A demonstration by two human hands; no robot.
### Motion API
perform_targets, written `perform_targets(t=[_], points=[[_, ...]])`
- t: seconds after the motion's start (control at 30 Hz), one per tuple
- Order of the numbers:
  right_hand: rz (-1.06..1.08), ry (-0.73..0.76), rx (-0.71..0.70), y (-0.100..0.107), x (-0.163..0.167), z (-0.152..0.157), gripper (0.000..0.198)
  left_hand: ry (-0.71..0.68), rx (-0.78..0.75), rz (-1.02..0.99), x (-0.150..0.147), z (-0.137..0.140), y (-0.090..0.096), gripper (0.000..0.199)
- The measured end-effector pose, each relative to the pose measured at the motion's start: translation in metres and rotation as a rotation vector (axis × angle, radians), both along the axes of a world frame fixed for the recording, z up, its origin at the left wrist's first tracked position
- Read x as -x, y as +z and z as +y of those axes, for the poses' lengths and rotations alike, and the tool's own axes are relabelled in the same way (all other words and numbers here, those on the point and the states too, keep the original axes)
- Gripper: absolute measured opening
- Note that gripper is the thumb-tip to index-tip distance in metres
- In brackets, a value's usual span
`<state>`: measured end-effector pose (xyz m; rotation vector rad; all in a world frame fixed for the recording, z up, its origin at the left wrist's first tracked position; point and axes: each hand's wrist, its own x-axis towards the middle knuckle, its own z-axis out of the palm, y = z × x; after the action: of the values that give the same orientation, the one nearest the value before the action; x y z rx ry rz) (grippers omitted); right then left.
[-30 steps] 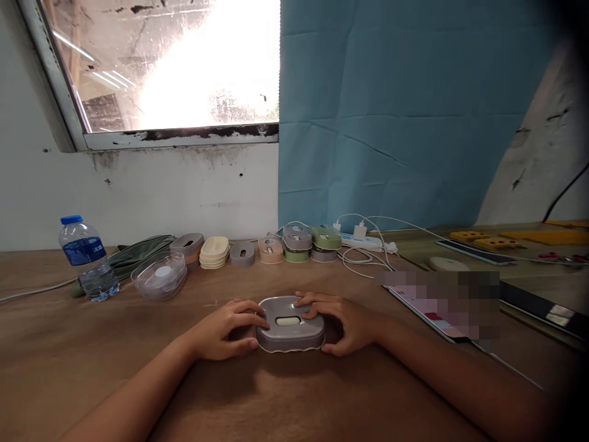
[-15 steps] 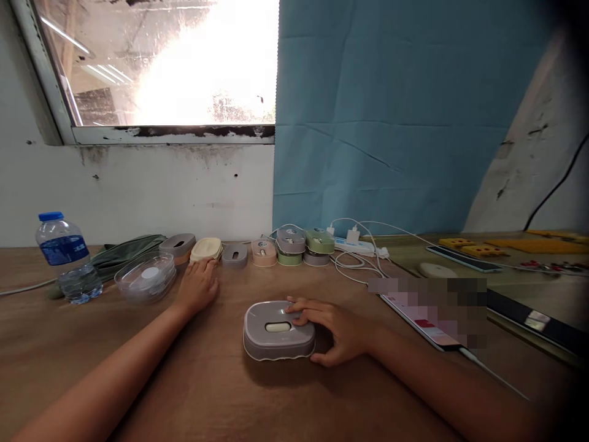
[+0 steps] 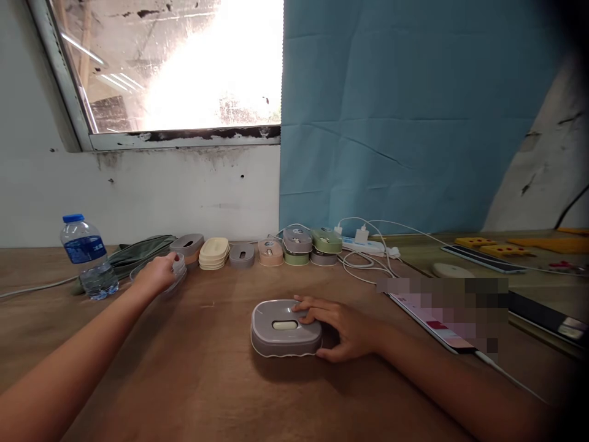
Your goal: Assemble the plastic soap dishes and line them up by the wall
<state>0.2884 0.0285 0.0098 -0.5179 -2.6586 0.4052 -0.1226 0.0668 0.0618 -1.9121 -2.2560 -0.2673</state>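
My right hand (image 3: 343,326) rests on a grey oval-cornered lidded box (image 3: 271,341) on the table in front of me. Its fingers lie over the lid's right side, and the thumb presses the lower right edge. A cream oval piece (image 3: 284,325) shows in the lid's slot, and a pale wavy rim runs along the bottom. Farther left, my left hand (image 3: 159,274) has its fingers closed at the clear plastic containers (image 3: 180,270), covering much of them. Its fingertips grip the upper right part; how many it holds is hidden.
Cream lids (image 3: 214,253) stand stacked beside a small grey lid (image 3: 242,255). Pink (image 3: 270,253), grey and green boxes (image 3: 326,240) line the back. A water bottle (image 3: 87,258) and green pouch (image 3: 138,255) stand left. A phone (image 3: 427,319), cables and power strip (image 3: 368,245) lie right.
My left hand has left the cream lids and moved left to the clear plastic containers, closing on them. My right hand stays on the grey box. The view has shifted slightly left.
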Motion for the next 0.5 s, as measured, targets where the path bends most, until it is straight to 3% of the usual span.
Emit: perform_targets(t=[0.3, 0.43, 0.5], points=[[-0.047, 0.003, -0.047, -0.001, 0.001, -0.001, 0.046, -0.052, -0.275, -0.575, 0.003, -0.006, 0.017, 0.026], [-0.075, 0.006, -0.112, 0.0, 0.001, -0.001, 0.045, -0.05, -0.471, -0.799, -0.01, -0.014, 0.035, 0.037], [-0.066, 0.0, -0.152, 0.003, 0.0, -0.001, 0.04, -0.139, -0.539, -1.022, -0.027, -0.02, 0.044, 0.038]])
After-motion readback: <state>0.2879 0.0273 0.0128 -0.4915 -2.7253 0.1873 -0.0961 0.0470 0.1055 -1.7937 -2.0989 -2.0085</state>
